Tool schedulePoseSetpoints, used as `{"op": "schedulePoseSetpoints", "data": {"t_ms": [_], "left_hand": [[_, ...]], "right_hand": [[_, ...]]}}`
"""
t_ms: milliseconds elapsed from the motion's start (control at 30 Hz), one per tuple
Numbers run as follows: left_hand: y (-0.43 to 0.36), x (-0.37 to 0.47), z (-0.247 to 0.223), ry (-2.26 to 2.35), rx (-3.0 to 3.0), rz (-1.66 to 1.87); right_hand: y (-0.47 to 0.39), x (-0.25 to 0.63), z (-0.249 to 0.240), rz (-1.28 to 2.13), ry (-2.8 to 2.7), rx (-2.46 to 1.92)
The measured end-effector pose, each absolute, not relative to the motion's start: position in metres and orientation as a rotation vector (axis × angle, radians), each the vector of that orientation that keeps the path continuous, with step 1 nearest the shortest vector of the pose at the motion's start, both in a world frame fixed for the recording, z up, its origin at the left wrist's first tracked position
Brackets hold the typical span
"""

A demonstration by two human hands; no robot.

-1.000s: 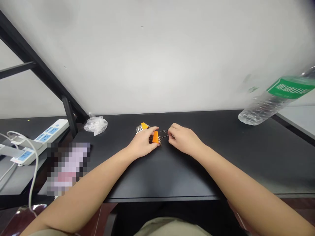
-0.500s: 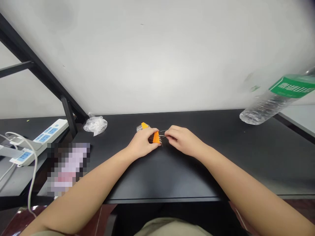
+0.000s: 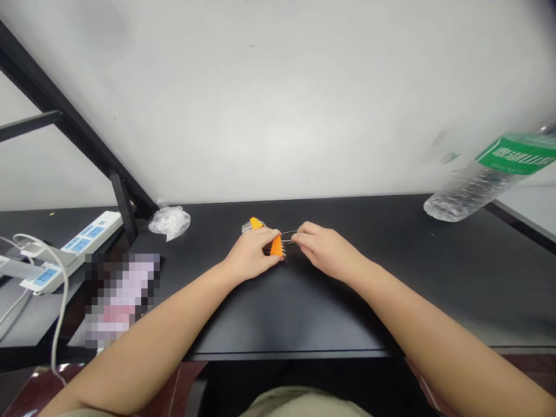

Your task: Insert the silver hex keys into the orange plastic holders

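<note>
My left hand (image 3: 253,253) is closed around an orange holder (image 3: 276,245) with several thin metal rods in it, which looks like a hex key set. Rod ends (image 3: 246,227) stick out of its far left side, and more show at its right edge. Thumb and fingers grip the holder just above the black table (image 3: 304,313). Close by on the right, my right hand (image 3: 322,246) pinches a thin metal hex key (image 3: 288,241) that reaches toward the holder. The fingers hide the key's outer end.
A crumpled clear plastic bag (image 3: 170,222) lies at the back left. At the right a large clear bottle with a green label (image 3: 516,154) stands by the wall. To the left are a white power strip (image 3: 82,243) with cables and a pixelated flat object (image 3: 125,295).
Both hands keep their grips and stay almost in place. The whole view has shifted very slightly.
</note>
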State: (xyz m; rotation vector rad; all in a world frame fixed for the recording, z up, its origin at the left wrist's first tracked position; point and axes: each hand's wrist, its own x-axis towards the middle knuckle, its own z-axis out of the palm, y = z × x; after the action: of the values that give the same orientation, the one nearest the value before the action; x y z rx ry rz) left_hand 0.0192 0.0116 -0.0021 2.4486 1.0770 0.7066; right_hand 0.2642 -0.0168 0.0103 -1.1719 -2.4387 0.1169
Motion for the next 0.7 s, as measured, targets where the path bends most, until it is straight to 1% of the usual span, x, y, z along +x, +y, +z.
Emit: {"op": "schedulePoseSetpoints", "data": {"t_ms": [67,167,300,433,500,600,700], "left_hand": [[0.012,0.019,-0.001,1.08,2.484,0.702],[0.009,0.021,0.003,1.066,2.524,0.687],[0.006,0.025,0.009,0.976,2.568,0.68],[0.007,0.024,0.009,0.988,2.536,0.691],[0.009,0.022,0.006,1.042,2.498,0.701],[0.011,0.019,0.001,1.081,2.436,0.738],[0.012,0.018,-0.003,1.025,2.428,0.77]], "right_hand": [[-0.021,0.261,0.012,0.078,-2.451,-1.194],[-0.028,0.252,0.014,0.137,-2.445,-1.174],[-0.029,0.24,0.013,0.342,-2.383,-1.082],[-0.016,0.245,0.007,0.54,-2.158,-1.092],[-0.007,0.255,0.004,0.503,-2.16,-1.173],[0.001,0.27,-0.001,0.324,-2.4,-1.266],[0.0,0.274,-0.002,0.201,-2.571,-1.369]]}}
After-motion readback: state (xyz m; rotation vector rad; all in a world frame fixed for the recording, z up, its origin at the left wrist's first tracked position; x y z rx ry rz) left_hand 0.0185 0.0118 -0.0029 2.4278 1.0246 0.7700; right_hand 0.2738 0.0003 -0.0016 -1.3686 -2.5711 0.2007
